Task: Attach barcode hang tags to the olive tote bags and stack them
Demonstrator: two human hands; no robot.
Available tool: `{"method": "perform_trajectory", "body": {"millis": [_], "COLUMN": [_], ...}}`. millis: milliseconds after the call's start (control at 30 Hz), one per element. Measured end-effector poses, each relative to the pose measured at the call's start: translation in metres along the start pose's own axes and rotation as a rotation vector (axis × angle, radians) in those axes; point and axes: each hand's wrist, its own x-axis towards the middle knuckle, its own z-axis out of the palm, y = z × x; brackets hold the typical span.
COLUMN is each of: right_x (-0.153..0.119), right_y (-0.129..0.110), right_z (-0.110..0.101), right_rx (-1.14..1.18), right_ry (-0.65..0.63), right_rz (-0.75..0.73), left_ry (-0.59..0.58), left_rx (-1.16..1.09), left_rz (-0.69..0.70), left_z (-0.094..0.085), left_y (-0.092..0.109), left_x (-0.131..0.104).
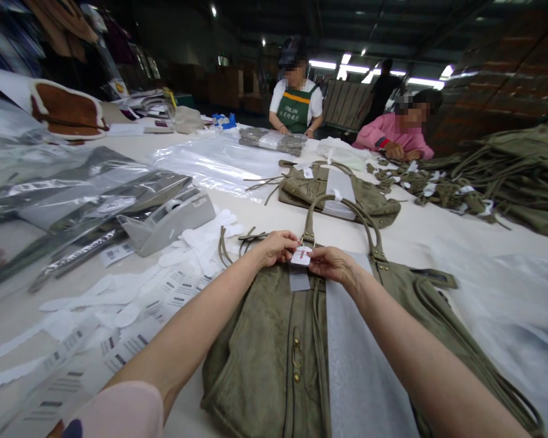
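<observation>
An olive green handbag (251, 353) lies flat in front of me, its handle (369, 225) pointing away and a strip of pale tissue paper (360, 347) across its middle. At the base of the handle, near a metal ring, is a small white hang tag (301, 257) with red print. My left hand (279, 246) pinches by the tag's upper left corner; what its fingertips hold is too small to make out. From the other side, my right hand (331, 263) grips the tag's right edge between thumb and fingers. A greyish flap of paper hangs below the tag.
Left lie a grey tape dispenser (171, 219), barcode label sheets (132, 328) and plastic-wrapped bags (95, 188). Another olive bag (296, 188) lies beyond mine. Two co-workers, one in a green apron (295, 111), one in pink (374, 131), work across the table. Olive bags (520, 176) pile up right.
</observation>
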Motion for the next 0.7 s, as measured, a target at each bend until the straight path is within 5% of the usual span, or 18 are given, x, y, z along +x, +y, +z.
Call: {"method": "perform_trajectory", "body": {"millis": [700], "right_x": [0.020], "right_y": [0.006], "right_z": [0.031], "right_rx": [0.119], "right_ry": [0.366], "right_rz": [-0.156], "left_ry": [-0.128], "left_rx": [-0.005], "left_rz": [0.002], "left_z": [0.009], "left_y": [-0.004], "left_x": [-0.050]}}
